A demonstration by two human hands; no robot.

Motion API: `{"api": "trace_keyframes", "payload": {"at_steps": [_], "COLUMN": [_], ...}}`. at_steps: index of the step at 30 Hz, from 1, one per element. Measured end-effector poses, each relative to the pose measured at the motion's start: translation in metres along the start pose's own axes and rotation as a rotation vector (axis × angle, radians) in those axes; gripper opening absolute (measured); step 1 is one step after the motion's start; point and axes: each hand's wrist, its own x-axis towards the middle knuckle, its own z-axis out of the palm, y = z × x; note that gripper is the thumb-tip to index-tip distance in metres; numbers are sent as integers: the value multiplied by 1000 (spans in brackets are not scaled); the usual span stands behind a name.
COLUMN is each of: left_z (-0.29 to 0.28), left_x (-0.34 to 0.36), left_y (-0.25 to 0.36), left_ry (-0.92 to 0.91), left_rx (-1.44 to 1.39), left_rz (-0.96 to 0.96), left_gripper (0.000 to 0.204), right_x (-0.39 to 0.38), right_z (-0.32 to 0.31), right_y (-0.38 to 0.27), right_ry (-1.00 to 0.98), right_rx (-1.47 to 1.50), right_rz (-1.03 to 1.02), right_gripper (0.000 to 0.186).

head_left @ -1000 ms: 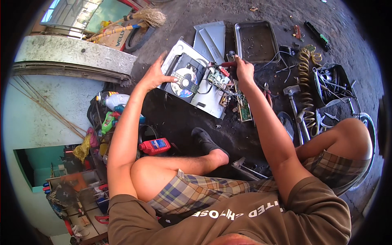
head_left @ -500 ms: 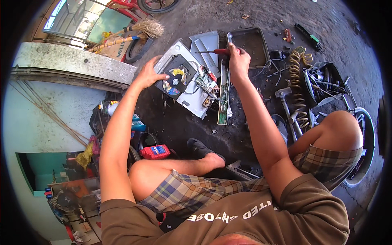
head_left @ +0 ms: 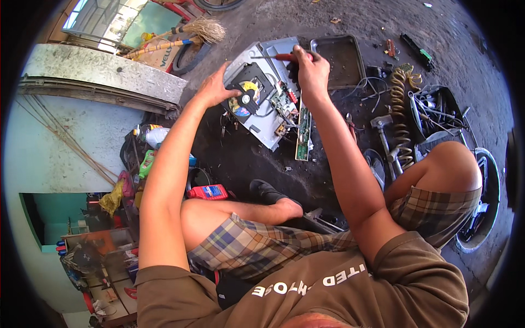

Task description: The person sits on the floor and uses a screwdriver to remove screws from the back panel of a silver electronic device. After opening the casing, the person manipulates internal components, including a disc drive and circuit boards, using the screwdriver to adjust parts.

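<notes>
Showing both hands at an opened disc player [head_left: 262, 130], which lies tilted across the middle of the scene above the dark floor [head_left: 224, 175], its long axis running from far left to near right. The left hand [head_left: 214, 90] is the nearer to the black disc drive [head_left: 258, 78], which occupies the player's left end with a disc [head_left: 239, 110] partly covered. This hand is spread wide: the thumb reaches right, over the drive's edge, and the fingers extend along the player's far-left side; how firmly they press cannot be told. The right hand [head_left: 313, 74], beyond the player's right end, is closed around the handle of a red screwdriver [head_left: 285, 57]. The shaft points left, nearly crosswise in the scene, passing in view over the player's far end; the drive lies to the left and nearer than this hand. Whether the tip touches metal cannot be told. Between the hands, toward the right, is a circuit board [head_left: 284, 106]; just beside it stretches a narrow green board [head_left: 303, 138]. A grey metal sheet [head_left: 280, 45] lies on the far side, and a shallow tray [head_left: 361, 60] farther right.
</notes>
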Motion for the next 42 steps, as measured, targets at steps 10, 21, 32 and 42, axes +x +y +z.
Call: {"api": "trace_keyframes", "payload": {"at_steps": [10,21,32,42], "left_z": [1,9,7,8], "left_x": [6,8,1,-1], "left_y": [-23,-29,-23,-16], "left_ry": [17,66,83,101], "left_rx": [-54,36,-14,-52], "left_rz": [-9,10,50,74], "left_gripper": [111,115,121,118], "right_x": [-24,-33,-72,-103], "right_z": [17,-13,19,31], "right_y": [-44,10,51,61], "right_ry": [-121,-91,-139,-45], "right_rx": [-2,-238,-381,-419], "right_rz": [-94,-17,-87,-241], "right_gripper": [32,25,27,18]}}
